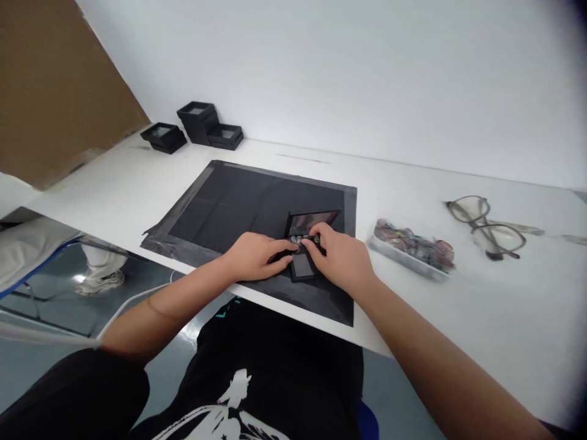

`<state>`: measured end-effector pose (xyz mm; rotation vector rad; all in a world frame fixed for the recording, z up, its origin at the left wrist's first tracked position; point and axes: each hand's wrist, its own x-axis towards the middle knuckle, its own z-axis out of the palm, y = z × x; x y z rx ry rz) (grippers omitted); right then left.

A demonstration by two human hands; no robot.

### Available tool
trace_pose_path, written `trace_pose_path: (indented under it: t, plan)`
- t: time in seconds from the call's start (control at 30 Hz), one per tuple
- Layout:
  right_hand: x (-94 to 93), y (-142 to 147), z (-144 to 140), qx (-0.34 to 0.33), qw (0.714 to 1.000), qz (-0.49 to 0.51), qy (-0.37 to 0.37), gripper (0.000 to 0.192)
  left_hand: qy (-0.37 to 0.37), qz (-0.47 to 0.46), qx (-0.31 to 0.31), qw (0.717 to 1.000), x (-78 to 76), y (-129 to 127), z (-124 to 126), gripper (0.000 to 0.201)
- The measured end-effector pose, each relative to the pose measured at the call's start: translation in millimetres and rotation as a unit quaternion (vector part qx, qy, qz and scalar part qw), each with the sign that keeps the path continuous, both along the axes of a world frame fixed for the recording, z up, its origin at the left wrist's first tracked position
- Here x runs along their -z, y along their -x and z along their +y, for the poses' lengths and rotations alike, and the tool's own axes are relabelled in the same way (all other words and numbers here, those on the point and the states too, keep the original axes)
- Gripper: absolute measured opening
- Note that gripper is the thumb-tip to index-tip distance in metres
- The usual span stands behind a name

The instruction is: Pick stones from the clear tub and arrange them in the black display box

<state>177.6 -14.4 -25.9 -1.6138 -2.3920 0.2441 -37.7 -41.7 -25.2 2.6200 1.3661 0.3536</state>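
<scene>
A small black box point(302, 267) stands on the black mat with its windowed lid point(312, 221) tilted up. Along the hinge side of the box lie several small clear, shiny pieces point(296, 240), too small to name. My left hand point(257, 255) comes in from the left; its index fingertip touches these pieces, and the thumb is held apart near the box's left edge. Over the box's right side is my right hand point(343, 260), thumb and index finger bent together at the row of pieces. Whatever lies between those fingertips is hidden.
A clear plastic tray point(408, 260) of wrapped pieces sits right of the mat point(257, 195), with eyeglasses point(486, 226) beyond. Black boxes point(197, 122) are stacked at the back left. Another person's leg and shoe point(99, 283) show below the table point(114, 201) at left.
</scene>
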Motion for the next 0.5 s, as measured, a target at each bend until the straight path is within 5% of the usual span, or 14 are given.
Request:
trace_pose_path:
  t: [0.5]
  plan:
    - [8.1,-0.4,0.8,0.026,0.998,0.052,-0.012,0.027,0.016,-0.011,0.001,1.000,0.0,0.4,0.8,0.037]
